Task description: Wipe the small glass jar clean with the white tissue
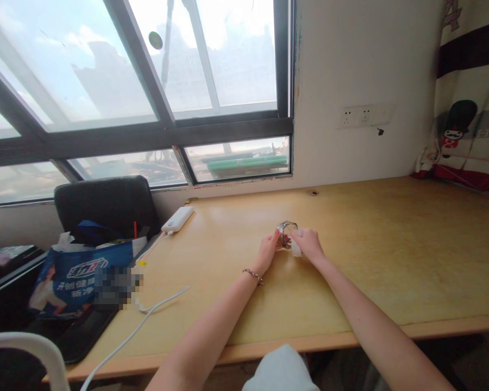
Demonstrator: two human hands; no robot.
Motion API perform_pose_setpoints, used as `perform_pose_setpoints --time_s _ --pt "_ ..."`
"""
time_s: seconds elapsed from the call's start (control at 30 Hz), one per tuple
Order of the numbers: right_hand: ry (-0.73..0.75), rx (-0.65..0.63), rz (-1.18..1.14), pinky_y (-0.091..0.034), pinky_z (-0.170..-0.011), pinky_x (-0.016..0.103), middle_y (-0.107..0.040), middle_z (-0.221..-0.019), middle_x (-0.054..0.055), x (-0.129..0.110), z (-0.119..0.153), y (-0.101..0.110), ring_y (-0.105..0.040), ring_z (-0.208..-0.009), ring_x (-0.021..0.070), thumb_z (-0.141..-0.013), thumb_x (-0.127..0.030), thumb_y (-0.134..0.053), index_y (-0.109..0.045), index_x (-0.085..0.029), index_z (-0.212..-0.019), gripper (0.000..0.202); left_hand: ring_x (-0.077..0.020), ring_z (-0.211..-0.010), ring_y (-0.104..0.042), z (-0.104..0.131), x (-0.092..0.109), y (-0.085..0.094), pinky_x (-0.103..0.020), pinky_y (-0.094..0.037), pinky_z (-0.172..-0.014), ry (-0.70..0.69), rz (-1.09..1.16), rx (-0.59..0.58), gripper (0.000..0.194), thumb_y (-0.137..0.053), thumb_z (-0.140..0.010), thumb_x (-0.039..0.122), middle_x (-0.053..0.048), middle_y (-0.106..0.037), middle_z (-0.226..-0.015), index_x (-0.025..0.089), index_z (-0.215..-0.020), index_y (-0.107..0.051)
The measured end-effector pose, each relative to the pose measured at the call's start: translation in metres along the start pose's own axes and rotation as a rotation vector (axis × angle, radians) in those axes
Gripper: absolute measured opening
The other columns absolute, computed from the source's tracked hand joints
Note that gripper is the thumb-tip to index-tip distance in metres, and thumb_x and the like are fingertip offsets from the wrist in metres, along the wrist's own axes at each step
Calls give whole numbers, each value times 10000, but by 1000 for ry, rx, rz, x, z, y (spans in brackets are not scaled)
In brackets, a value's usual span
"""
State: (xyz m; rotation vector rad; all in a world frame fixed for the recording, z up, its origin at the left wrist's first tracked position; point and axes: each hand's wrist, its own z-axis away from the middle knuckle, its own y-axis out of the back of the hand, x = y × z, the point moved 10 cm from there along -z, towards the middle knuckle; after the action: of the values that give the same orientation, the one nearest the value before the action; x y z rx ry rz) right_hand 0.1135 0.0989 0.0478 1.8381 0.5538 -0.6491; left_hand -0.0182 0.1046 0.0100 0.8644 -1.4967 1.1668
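Both hands meet over the middle of the wooden desk [391, 244], well out from the near edge. The left hand [267, 251] pinches a small metallic wristwatch [286, 230] by its left side, fingertips closed on the band. The right hand [308, 243] grips a small white cloth or wipe [296, 248], pressed against the watch's right side. The watch sits between the two hands, its band looping up and away toward the window [146, 81]; neither hand is nearer. A white power bank [177, 219] lies well off to the left, its cable [146, 315] trailing toward the near edge.
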Motion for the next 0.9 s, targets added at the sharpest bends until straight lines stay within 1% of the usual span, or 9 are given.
perform_pose_setpoints --time_s 0.07,0.17,0.3,0.4,0.47,0.53,0.6,0.73,0.9 --pt "65 36 114 -330 -503 226 -626 -612 86 -6 1 5 -540 -552 152 -769 -388 -462 -619 -134 -651 321 -203 -690 -623 1 -2 4 -332 -491 -681 30 -48 42 597 -448 -684 624 -129 -659 -741 63 -764 -638" --pt "105 13 198 -342 -531 235 -643 -678 116 -12 4 2 -568 -603 175 -811 -397 -416 -629 -132 -749 345 -198 -660 -623 3 -1 6 -316 -499 -638 29 -106 71 604 -427 -683 639 -120 -656 -700 73 -717 -635" --pt "31 -28 193 -358 -563 231 -654 -741 130 -4 3 -4 -590 -675 185 -847 -363 -366 -639 -130 -811 360 -190 -701 -614 4 5 -4 -305 -494 -666 -30 -166 0 570 -433 -708 601 -114 -657 -766 72 -773 -637" --pt "-36 -20 143 -361 -564 223 -661 -736 119 3 0 -5 -589 -686 179 -850 -341 -357 -656 -134 -780 370 -192 -805 -597 6 13 -17 -289 -484 -708 -121 -192 -85 466 -539 -696 501 -96 -645 -897 100 -920 -613" --pt "-66 -16 116 -353 -540 219 -660 -690 108 7 -1 -7 -581 -648 171 -842 -330 -369 -662 -133 -716 375 -191 -825 -590 7 14 -22 -287 -483 -713 -139 -186 -120 461 -587 -677 450 -90 -631 -943 115 -994 -582" --pt "-85 -28 84 -335 -506 216 -651 -631 89 9 -1 -11 -566 -591 159 -825 -332 -398 -656 -130 -652 370 -185 -792 -593 7 13 -22 -289 -491 -690 -117 -175 -124 453 -591 -676 438 -93 -631 -915 108 -986 -579" --pt "-81 -61 48 -313 -476 213 -636 -579 69 9 0 -15 -547 -543 148 -797 -344 -445 -642 -130 -603 350 -177 -742 -596 6 12 -18 -282 -500 -646 -97 -167 -90 427 -578 -683 447 -93 -634 -850 94 -921 -596" --pt "4 -67 91 -297 -471 215 -632 -587 67 1 2 -12 -539 -538 146 -781 -378 -475 -630 -143 -605 332 -161 -664 -598 6 12 -6 -260 -500 -571 -64 -145 -3 422 -565 -675 476 -103 -634 -807 82 -818 -614" --pt "167 -26 334 -294 -512 234 -646 -680 120 -19 6 2 -571 -617 183 -831 -425 -404 -633 -156 -756 362 -138 -481 -574 7 2 -4 -238 -456 -452 38 -155 -14 472 -517 -673 530 -105 -640 -679 68 -709 -610"
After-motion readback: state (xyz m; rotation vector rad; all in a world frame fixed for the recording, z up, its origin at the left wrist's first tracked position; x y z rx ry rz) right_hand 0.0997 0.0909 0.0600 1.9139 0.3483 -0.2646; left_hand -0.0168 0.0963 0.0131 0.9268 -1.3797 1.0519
